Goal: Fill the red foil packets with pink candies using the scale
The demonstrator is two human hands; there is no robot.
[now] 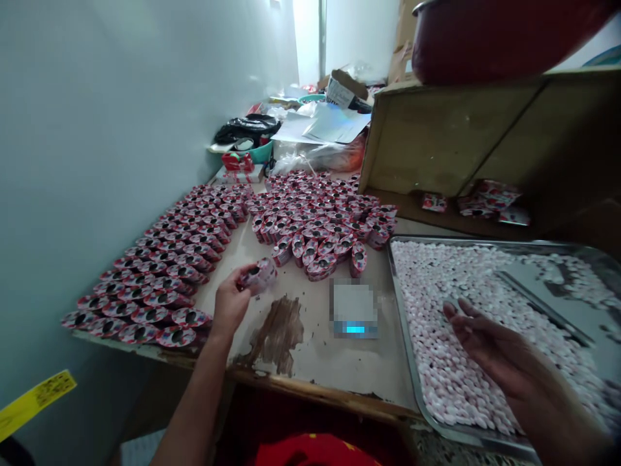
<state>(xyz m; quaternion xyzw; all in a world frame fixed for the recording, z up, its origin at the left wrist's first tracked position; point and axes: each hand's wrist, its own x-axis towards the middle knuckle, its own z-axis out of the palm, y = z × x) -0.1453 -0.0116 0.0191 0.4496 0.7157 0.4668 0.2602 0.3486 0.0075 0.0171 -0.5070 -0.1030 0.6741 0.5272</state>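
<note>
My left hand (233, 301) is closed around a small red-and-pink printed packet (261, 275), somewhat blurred, held above the table. Over a metal tray (405, 336) of small white-pink candies (436, 382), my right hand (490, 346) is half curled with its palm turned up and fingers apart from the thumb; no item shows clearly in it. Between the hands lies a small digital scale (354, 304) with a lit blue display, its upper part pixelated. Many similar packets with oval tops and dark round openings stand upright in a loose group (315, 226) beyond the left hand.
Rows of upright packets (169, 285) line the table's left side along the wall. A cardboard box (417, 142) behind the tray holds several packets (490, 197), with a dark red basin (499, 39) above. Papers (325, 123) and plastic bags clutter the back. A flat metal strip (543, 307) lies in the tray.
</note>
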